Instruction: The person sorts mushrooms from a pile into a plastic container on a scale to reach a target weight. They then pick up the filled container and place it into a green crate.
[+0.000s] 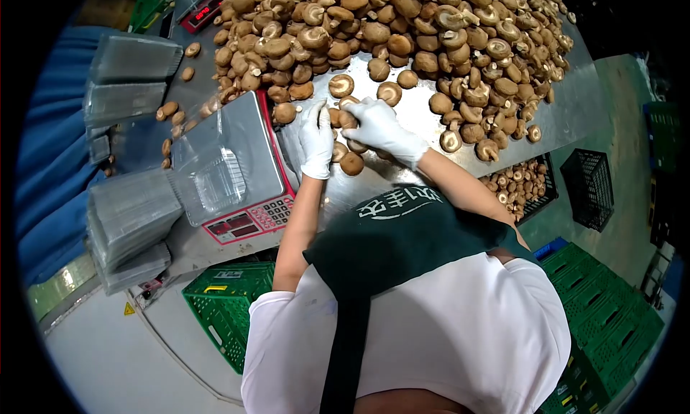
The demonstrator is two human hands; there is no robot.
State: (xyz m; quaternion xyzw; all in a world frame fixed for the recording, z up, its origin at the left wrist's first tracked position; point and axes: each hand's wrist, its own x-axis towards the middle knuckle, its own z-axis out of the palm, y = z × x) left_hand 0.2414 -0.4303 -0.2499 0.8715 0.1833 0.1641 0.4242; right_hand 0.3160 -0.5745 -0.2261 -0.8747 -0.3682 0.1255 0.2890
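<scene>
Both of my hands wear white gloves and work low over the metal table among loose shiitake mushrooms. My right hand [388, 131] reaches in from the right, its fingers bent around a brown mushroom [348, 120]. Close beside it, my left hand [315, 142] has its fingers curled together next to another mushroom [334, 117]; what lies inside them is hidden. Just below the hands rest a round brown mushroom [351, 164] and a paler one [339, 152]. Beyond the fingertips, a mushroom [341, 85] lies with its gills up.
A large mushroom heap [402, 26] covers the table's far side. On my left, a red-edged scale [251, 137] carries a clear plastic tray [212, 180], beside stacked trays [133, 209]. Green crates [223, 306] stand below, and a black crate [589, 187] is on the floor.
</scene>
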